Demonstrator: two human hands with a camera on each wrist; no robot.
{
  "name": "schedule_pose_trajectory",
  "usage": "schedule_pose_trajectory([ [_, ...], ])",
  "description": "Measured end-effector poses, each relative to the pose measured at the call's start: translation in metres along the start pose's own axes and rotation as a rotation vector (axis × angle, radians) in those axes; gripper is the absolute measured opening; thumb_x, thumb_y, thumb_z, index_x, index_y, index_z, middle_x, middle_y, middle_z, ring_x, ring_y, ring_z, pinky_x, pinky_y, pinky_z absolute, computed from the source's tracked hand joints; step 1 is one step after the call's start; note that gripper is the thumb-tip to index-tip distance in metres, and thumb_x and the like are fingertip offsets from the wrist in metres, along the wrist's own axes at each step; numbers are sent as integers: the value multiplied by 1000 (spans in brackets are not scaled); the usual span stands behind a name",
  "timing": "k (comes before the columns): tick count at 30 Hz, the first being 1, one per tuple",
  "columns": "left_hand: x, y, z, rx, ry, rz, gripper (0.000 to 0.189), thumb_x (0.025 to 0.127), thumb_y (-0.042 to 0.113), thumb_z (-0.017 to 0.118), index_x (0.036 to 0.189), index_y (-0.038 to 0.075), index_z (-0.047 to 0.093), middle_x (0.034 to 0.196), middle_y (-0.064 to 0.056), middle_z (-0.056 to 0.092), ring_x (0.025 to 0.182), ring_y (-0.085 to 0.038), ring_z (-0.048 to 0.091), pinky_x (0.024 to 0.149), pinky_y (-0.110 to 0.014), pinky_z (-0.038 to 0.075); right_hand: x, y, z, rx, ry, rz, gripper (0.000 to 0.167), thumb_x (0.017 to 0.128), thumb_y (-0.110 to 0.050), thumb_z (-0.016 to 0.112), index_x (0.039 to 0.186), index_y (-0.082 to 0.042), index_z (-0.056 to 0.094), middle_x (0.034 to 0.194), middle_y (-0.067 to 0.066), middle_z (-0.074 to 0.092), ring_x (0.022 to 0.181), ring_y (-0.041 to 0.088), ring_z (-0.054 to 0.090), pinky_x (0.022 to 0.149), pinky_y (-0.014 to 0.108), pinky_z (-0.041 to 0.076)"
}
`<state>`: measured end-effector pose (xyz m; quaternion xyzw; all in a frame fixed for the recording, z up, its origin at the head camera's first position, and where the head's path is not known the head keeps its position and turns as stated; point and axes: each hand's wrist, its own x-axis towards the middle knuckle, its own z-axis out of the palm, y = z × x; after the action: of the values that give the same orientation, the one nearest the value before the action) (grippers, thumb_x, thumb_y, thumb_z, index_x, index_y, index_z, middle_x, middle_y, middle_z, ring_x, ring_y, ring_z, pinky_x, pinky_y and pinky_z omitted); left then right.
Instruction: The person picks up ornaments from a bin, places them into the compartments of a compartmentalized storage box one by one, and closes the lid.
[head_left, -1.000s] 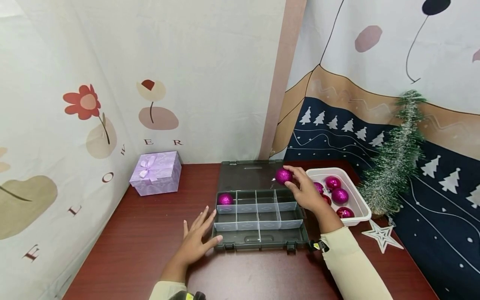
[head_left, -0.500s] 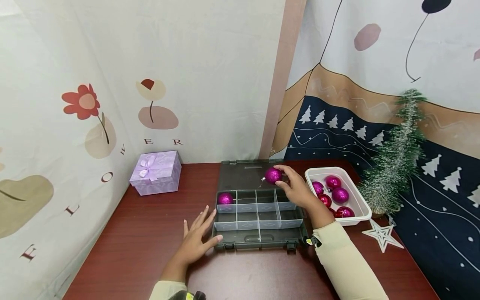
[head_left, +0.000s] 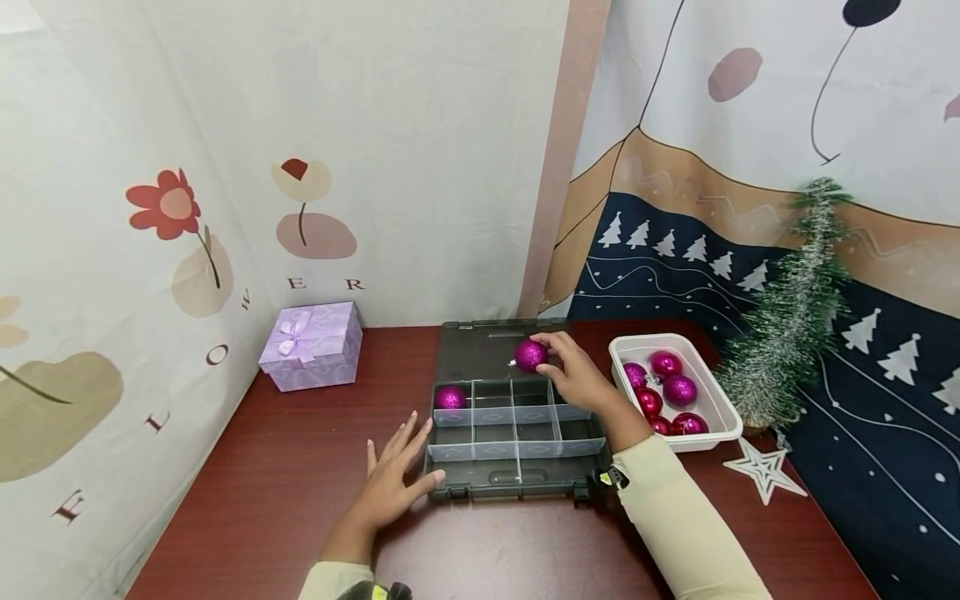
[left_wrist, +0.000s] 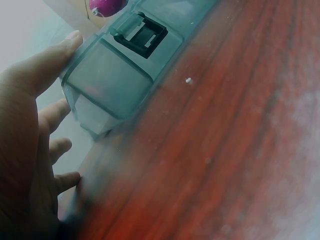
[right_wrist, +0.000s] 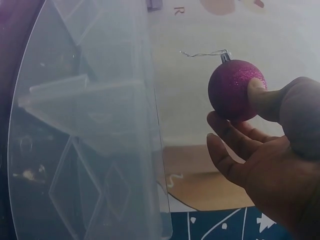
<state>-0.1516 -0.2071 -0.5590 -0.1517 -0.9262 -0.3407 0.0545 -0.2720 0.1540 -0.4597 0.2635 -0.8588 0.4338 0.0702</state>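
Note:
My right hand [head_left: 583, 379] pinches a glittery magenta Christmas bauble [head_left: 531, 356] between thumb and fingers, above the back row of a dark see-through compartment box [head_left: 517, 493]. In the right wrist view the bauble [right_wrist: 235, 90] shows a silver cap with a wire hook pointing away from the hand. A second glitter bauble [head_left: 451, 398] sits in the box's back left compartment. My left hand [head_left: 393, 483] lies with fingers spread at the box's left side, thumb at its front left corner. In the left wrist view, the thumb and fingertips [left_wrist: 74, 41] are against the box's edge.
A white tray [head_left: 731, 429] with several magenta and red baubles stands right of the box. Beyond it are a small frosted tree [head_left: 795, 325] and a white star [head_left: 765, 472]. A lilac gift box [head_left: 315, 346] stands at the back left. The box's lid [head_left: 480, 350] lies open behind it.
My right hand has carried the bauble leftward from near the white tray to over the middle of the box's back row. The left hand has stayed in place.

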Motion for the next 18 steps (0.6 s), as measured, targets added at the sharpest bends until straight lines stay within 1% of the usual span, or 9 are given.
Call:
schedule_pose_trajectory([
  [4, 0, 0, 0, -3, -3, -1, 88, 95, 51, 77, 170, 21, 42, 180, -19, 30, 162, -54, 34, 119, -93, -6, 3, -4, 3, 13, -34, 10, 48, 103, 3, 68, 150, -1, 57, 138, 25, 60, 125, 42, 69, 104, 57, 60],
  [8, 0, 1, 0, -4, -5, -2, 88, 95, 51, 77, 170, 21, 42, 180, -19, 30, 162, -54, 34, 119, -93, -6, 7, -7, 6, 3, -66, 23, 47, 105, 0, 67, 151, -2, 57, 139, 24, 61, 126, 40, 68, 104, 55, 60],
  [14, 0, 1, 0, -3, -5, -10, 87, 95, 50, 77, 169, 20, 43, 180, -19, 30, 162, -54, 34, 119, -92, -6, 15, -12, 10, 4, -127, 66, 45, 107, -2, 66, 151, -4, 57, 142, 22, 61, 128, 38, 64, 107, 56, 59],
  [18, 0, 0, 0, 2, -6, -15, 87, 95, 50, 76, 170, 21, 42, 180, -18, 30, 162, -53, 34, 120, -92, -6, 20, -14, 12, 1, -150, 61, 44, 107, -3, 66, 150, -4, 58, 139, 21, 62, 128, 37, 64, 109, 55, 58],
])
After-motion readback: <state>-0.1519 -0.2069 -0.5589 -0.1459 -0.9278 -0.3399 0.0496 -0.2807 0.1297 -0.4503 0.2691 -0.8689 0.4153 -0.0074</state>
